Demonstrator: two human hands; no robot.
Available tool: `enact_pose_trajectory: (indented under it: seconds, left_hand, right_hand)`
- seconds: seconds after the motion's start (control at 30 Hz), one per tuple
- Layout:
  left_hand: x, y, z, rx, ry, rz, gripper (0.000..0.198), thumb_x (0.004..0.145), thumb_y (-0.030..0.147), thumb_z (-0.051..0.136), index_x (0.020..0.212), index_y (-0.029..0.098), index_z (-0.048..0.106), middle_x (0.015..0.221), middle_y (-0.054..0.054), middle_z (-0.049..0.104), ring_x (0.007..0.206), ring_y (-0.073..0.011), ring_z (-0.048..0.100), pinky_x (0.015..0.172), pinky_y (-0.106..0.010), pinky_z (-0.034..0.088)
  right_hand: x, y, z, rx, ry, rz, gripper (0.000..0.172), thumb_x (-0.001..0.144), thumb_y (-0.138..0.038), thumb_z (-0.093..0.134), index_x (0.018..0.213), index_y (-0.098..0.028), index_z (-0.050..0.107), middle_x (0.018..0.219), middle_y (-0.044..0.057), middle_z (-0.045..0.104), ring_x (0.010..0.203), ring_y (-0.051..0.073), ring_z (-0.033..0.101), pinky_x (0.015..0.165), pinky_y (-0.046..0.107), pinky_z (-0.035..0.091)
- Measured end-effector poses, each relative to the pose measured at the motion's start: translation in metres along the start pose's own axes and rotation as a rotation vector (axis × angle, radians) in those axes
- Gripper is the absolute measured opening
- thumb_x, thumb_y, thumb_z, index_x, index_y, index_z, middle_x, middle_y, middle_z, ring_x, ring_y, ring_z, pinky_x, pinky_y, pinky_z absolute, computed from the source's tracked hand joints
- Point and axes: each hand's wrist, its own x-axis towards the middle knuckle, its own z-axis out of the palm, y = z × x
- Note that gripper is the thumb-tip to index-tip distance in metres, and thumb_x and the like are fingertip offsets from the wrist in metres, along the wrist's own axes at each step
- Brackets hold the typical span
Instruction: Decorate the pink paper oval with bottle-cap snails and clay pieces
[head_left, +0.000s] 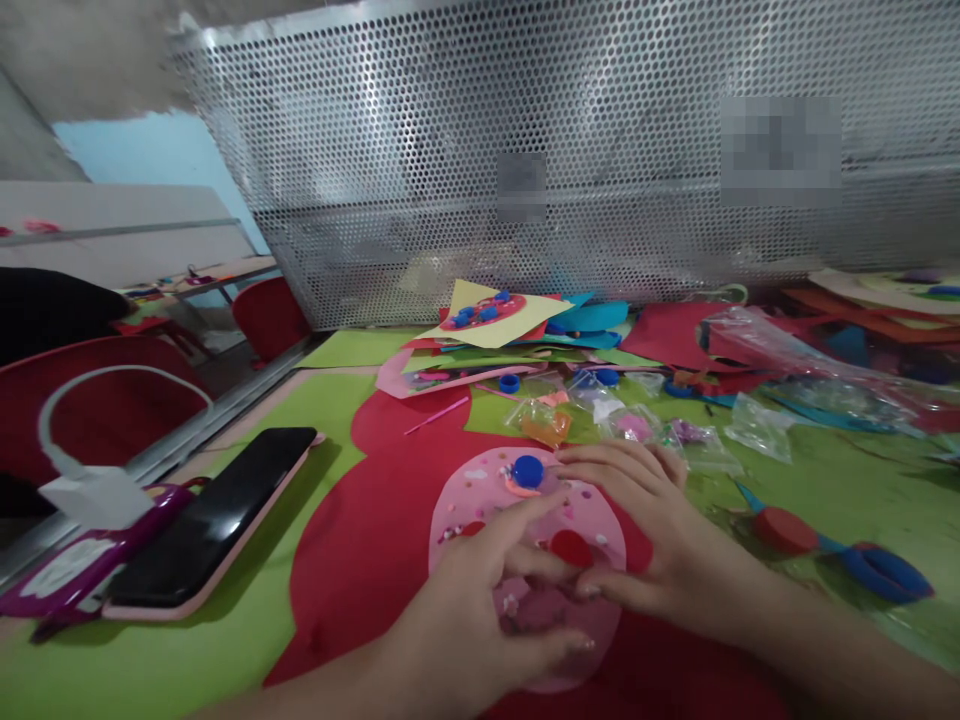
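A pink paper oval (480, 475) lies on a large red paper shape (352, 540). On it are a blue bottle cap (528, 471), a red cap (571, 548), another red piece partly hidden, and small white and pink bits. My left hand (487, 590) reaches across the lower left of the oval, fingers apart, covering part of it. From the right comes my right hand (645, 520), its fingers stretched over the oval's right edge and its thumb near the left fingertips and the red cap. Neither hand visibly holds anything.
Left are a black phone (217, 515), a purple case (64, 565) and a white charger (97, 495). Behind the oval lie small plastic bags (544, 422), a pink stick (436, 415) and stacked paper cutouts (510, 325). Blue and red rings (885, 573) lie right. A perforated metal panel (450, 130) stands behind.
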Motion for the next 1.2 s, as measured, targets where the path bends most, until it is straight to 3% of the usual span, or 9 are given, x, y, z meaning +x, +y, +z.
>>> enact_pose_trajectory:
  seconds: [0.17,0.37,0.63,0.87,1.03,1.2]
  left_hand:
    - [0.004,0.001,0.004,0.05,0.08,0.106,0.054,0.068,0.02,0.069,0.119,0.019,0.049,0.077,0.001,0.072,0.076,-0.0148,0.066,0.079,-0.025,0.049]
    - [0.005,0.003,0.001,0.08,0.14,0.147,0.049,0.071,0.016,0.063,0.118,0.019,0.05,0.075,0.001,0.072,0.071,-0.0132,0.067,0.075,-0.023,0.051]
    - [0.003,0.001,-0.001,0.064,0.116,0.214,0.055,0.073,0.011,0.061,0.123,0.028,0.045,0.08,0.007,0.072,0.075,-0.0102,0.066,0.075,-0.019,0.05]
    - [0.002,0.003,-0.004,0.097,0.214,0.199,0.063,0.068,0.02,0.072,0.123,0.029,0.045,0.07,0.008,0.071,0.076,-0.0125,0.064,0.081,-0.023,0.049]
    - [0.001,-0.001,-0.002,0.211,0.121,0.26,0.064,0.077,0.017,0.061,0.133,0.03,0.033,0.082,0.008,0.073,0.087,-0.0119,0.063,0.084,-0.023,0.048]
    - [-0.002,-0.007,-0.003,0.446,0.069,0.504,0.065,0.084,0.013,0.047,0.138,0.033,0.018,0.099,0.006,0.07,0.102,-0.0136,0.059,0.092,-0.028,0.044]
  right_hand:
    - [-0.003,-0.005,0.003,0.041,-0.042,0.018,0.054,0.075,-0.048,0.059,0.122,-0.03,0.038,0.124,0.006,0.052,0.114,0.03,0.043,0.091,0.053,0.027]
    - [-0.003,-0.003,0.001,0.069,-0.051,-0.014,0.056,0.078,-0.056,0.052,0.124,-0.027,0.038,0.125,0.009,0.051,0.116,0.032,0.042,0.091,0.054,0.03]
    - [-0.001,-0.005,0.002,0.02,-0.066,-0.061,0.059,0.072,-0.057,0.058,0.118,-0.023,0.046,0.12,0.011,0.054,0.111,0.03,0.046,0.091,0.049,0.032]
    - [-0.001,-0.004,0.002,0.002,-0.033,-0.091,0.06,0.07,-0.057,0.06,0.118,-0.021,0.049,0.118,0.01,0.057,0.11,0.03,0.048,0.091,0.048,0.033]
    - [-0.001,-0.004,0.002,0.002,-0.046,-0.091,0.058,0.072,-0.056,0.06,0.116,-0.021,0.048,0.117,0.011,0.057,0.11,0.03,0.047,0.092,0.051,0.031]
    - [0.0,-0.004,-0.003,0.016,-0.071,-0.08,0.055,0.074,-0.052,0.058,0.119,-0.023,0.046,0.117,0.009,0.057,0.112,0.028,0.047,0.094,0.049,0.03]
